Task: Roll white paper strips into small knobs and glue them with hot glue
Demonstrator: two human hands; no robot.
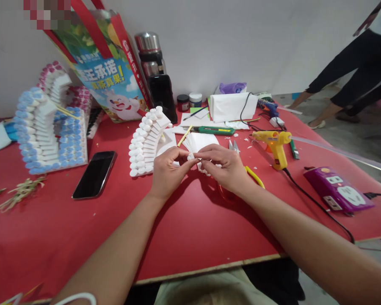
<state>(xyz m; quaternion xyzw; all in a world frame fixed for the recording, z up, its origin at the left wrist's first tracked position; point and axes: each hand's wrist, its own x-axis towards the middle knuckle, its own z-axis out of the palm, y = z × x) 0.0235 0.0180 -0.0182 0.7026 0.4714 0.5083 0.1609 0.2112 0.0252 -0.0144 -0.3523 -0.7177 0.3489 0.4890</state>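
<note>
My left hand (169,173) is closed, thumb and fingers pinching a small white piece (190,156) with a rounded end. Fingertips of my right hand (224,166) meet it there, pinched at the same piece; the exact grip is partly hidden. Just beyond and under the fingers lie folded white paper strips (203,140). Left of my left hand stands a white curved model (142,148) built of stacked pieces with rounded ends. Scissors (255,177) with yellow and red handles lie partly beneath my right hand.
A yellow glue gun (274,142) and purple power strip (339,190) lie right, with a trailing cord. A green utility knife (214,130) lies behind. Left are a phone (95,174) and blue-white model (34,131). A bag (111,80) and thermos (149,46) stand behind; another person's legs (343,67) show right.
</note>
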